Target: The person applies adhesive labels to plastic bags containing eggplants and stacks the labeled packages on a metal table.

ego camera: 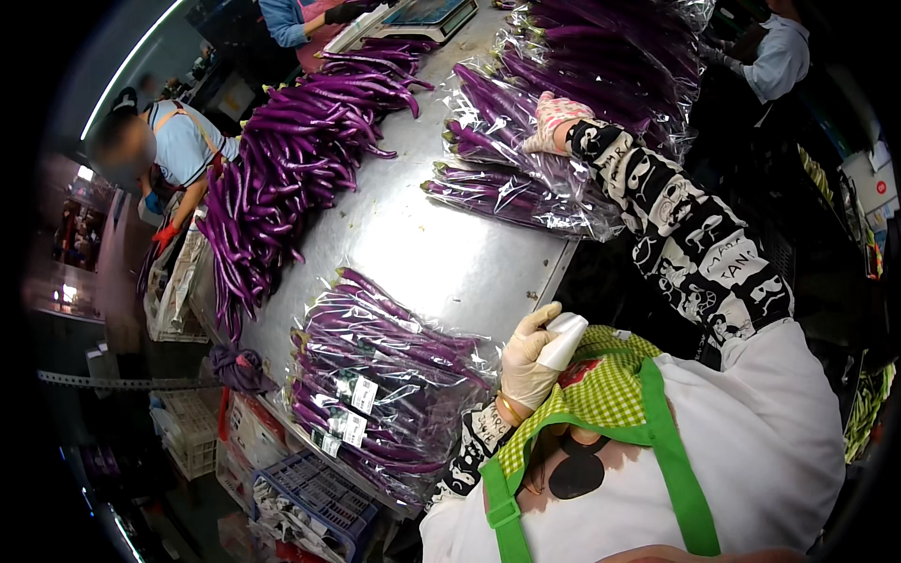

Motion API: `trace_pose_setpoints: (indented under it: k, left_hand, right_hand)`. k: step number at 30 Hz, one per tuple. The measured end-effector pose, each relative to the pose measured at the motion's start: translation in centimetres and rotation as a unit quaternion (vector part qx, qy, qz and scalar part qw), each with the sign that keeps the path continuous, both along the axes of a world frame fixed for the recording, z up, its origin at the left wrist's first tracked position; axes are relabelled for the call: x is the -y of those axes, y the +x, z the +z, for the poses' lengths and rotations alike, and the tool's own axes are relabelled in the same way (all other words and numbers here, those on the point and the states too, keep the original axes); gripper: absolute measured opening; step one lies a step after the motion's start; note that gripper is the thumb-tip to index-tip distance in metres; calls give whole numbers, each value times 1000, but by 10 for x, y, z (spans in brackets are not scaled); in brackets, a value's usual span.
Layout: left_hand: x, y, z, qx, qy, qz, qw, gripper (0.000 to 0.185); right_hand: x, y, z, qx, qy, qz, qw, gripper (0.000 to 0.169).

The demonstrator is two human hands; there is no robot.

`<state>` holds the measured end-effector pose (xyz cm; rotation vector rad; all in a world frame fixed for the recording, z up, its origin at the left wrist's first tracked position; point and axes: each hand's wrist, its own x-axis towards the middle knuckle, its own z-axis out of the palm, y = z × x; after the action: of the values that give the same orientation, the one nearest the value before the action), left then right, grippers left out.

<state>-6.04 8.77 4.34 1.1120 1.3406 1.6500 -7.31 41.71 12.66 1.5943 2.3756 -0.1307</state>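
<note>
My left hand [528, 362], in a pale glove, holds a white roll [565, 340] close to my checked apron [602, 394]. My right hand [559, 123], in a pink-patterned glove, lies against a clear bag of long purple eggplants [493, 98]; its fingertips are partly hidden, so its grip is unclear. Just below it is another bag of eggplants [507, 193]. Left of my left hand, bagged eggplants [394, 331] lie near the table's edge, some with white printed labels [347, 428].
Loose eggplants [281, 162] are heaped along the far side of the metal table [415, 246]. More bagged ones [598, 56] are piled at the top, near a scale [426, 17]. Co-workers [190, 141] stand around. A blue plastic crate [317, 500] is below the table.
</note>
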Motion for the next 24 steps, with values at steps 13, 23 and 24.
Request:
trace_pose_setpoints:
  k: [13,23,24]
  left_hand:
    - [20,-4,16,79,-95,-88,988,16]
    - [15,-9,15,-4,-64,-109,992,9]
    - [19,-11,15,4,-91,-107,990,9]
  right_hand:
    - [-45,32,-13,-237,-82,-69,966,71]
    - [112,-5,-64,-417,-168,66,891,63]
    - [128,-7,-84,-427,-242,70,869,57]
